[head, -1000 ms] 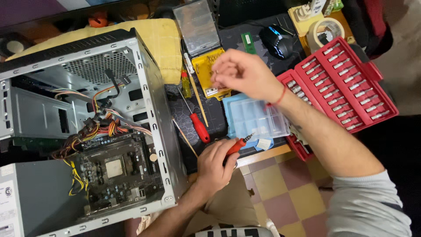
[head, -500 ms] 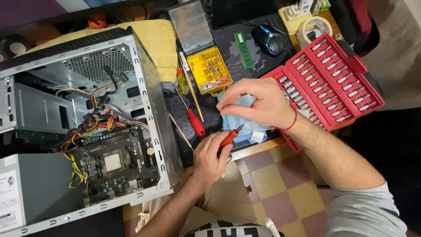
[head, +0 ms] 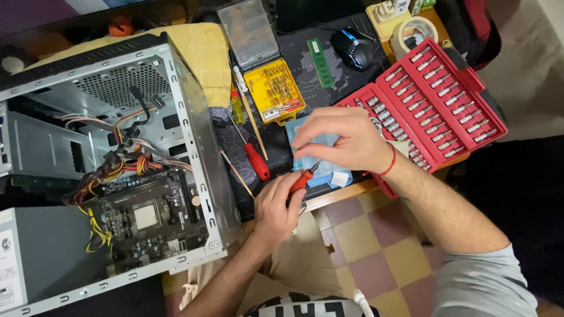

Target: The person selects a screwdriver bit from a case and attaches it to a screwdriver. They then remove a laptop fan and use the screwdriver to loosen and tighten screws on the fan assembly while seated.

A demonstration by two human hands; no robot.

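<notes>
left hand (head: 276, 208) gripping red screwdriver (head: 301, 179); right hand (head: 343, 141) curled at its tip, over blue organizer box (head: 320, 167).

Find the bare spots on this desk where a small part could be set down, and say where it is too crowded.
Free: the dark mat between the green memory stick, the mouse and the red socket case; also the yellow cloth beside the computer case. Crowded: the strip of screwdrivers beside the yellow bit box, and around the left hand and right hand.
</notes>
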